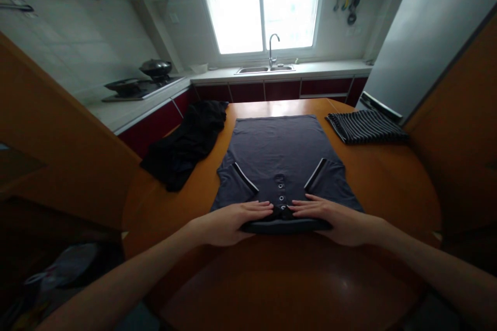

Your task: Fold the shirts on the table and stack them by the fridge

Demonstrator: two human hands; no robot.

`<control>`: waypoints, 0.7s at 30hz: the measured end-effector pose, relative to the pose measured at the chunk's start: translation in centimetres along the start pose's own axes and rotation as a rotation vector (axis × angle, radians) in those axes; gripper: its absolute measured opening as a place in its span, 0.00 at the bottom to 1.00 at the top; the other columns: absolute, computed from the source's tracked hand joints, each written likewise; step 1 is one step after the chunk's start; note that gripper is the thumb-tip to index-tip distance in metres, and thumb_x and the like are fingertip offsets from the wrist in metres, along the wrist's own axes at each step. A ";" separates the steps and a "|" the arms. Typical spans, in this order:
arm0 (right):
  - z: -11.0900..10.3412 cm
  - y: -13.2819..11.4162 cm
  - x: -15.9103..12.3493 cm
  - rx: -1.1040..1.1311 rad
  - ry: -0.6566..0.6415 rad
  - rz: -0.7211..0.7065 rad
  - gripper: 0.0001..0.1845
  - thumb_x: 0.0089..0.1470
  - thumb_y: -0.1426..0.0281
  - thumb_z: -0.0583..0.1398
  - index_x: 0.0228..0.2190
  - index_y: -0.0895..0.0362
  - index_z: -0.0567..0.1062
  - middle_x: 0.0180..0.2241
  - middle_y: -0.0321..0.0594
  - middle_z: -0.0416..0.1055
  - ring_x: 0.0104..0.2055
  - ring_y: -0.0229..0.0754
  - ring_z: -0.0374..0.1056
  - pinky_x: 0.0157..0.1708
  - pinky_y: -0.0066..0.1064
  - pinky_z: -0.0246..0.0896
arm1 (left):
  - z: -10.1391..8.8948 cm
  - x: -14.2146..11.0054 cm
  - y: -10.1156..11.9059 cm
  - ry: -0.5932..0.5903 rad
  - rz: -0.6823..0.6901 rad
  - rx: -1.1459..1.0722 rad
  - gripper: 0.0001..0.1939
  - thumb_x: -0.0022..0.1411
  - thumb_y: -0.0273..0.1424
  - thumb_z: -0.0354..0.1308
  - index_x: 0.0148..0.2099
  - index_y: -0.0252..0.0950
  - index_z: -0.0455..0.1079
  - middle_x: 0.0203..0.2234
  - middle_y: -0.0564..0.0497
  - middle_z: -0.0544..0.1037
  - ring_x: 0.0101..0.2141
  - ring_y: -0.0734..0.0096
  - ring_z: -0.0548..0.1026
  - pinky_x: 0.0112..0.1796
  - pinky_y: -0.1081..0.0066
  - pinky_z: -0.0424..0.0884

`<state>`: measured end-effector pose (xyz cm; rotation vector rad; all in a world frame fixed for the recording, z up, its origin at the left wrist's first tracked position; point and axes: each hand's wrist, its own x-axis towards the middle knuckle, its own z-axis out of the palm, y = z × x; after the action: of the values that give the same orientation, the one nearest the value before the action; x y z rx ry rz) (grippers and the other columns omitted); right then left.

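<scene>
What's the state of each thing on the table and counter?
Grey polo shirt: spread flat, sleeves folded in, buttoned.
Left hand: flat on collar.
Right hand: flat on collar.
Black garment: crumpled, partly over table edge.
Striped cloth: folded.
Tap: no water visible.
Wok: on stove.

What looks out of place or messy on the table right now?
Only the black garment stands out: it lies crumpled at the table's left edge, partly hanging over. The grey polo shirt lies flat under the left hand and right hand, and the striped cloth is neatly folded.
</scene>
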<state>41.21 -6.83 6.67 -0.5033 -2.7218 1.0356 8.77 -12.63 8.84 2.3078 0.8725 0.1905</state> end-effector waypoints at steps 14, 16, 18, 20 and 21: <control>-2.6 4.7 4.6 0.551 0.250 0.504 0.23 0.50 0.51 0.66 0.33 0.60 0.81 0.27 0.36 0.76 0.27 0.38 0.67 0.29 0.29 0.62 | -3.4 3.2 -4.2 0.168 -0.732 -0.935 0.28 0.47 0.49 0.72 0.48 0.40 0.78 0.42 0.50 0.83 0.43 0.59 0.80 0.43 0.67 0.74; -2.8 4.7 4.8 0.618 0.286 0.571 0.21 0.49 0.54 0.68 0.35 0.60 0.81 0.30 0.38 0.78 0.30 0.39 0.70 0.32 0.29 0.64 | -3.4 3.3 -4.4 0.196 -0.773 -0.998 0.30 0.43 0.48 0.74 0.46 0.39 0.78 0.40 0.49 0.83 0.41 0.59 0.80 0.42 0.66 0.75; -2.8 4.8 4.8 0.661 0.300 0.614 0.20 0.49 0.57 0.68 0.37 0.59 0.81 0.34 0.40 0.80 0.32 0.40 0.72 0.34 0.29 0.67 | -3.3 3.5 -4.7 0.247 -0.745 -0.954 0.28 0.44 0.47 0.74 0.45 0.38 0.78 0.39 0.49 0.83 0.38 0.60 0.80 0.40 0.67 0.74; -2.7 5.1 4.7 0.676 0.315 0.627 0.18 0.49 0.59 0.68 0.38 0.58 0.81 0.35 0.41 0.80 0.33 0.41 0.73 0.34 0.29 0.68 | -3.1 3.7 -5.2 0.290 -0.696 -0.813 0.24 0.48 0.48 0.71 0.41 0.36 0.77 0.36 0.50 0.83 0.34 0.63 0.79 0.36 0.69 0.73; -2.7 5.4 4.6 0.664 0.328 0.624 0.17 0.49 0.60 0.68 0.38 0.58 0.80 0.34 0.41 0.80 0.33 0.41 0.73 0.33 0.29 0.68 | -3.0 3.8 -5.5 0.310 -0.673 -0.722 0.23 0.51 0.49 0.69 0.39 0.36 0.77 0.33 0.50 0.82 0.32 0.65 0.78 0.34 0.70 0.71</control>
<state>39.03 0.33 5.30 -1.2755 -1.7968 1.7066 7.71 -5.53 7.36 1.2596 1.4040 0.4790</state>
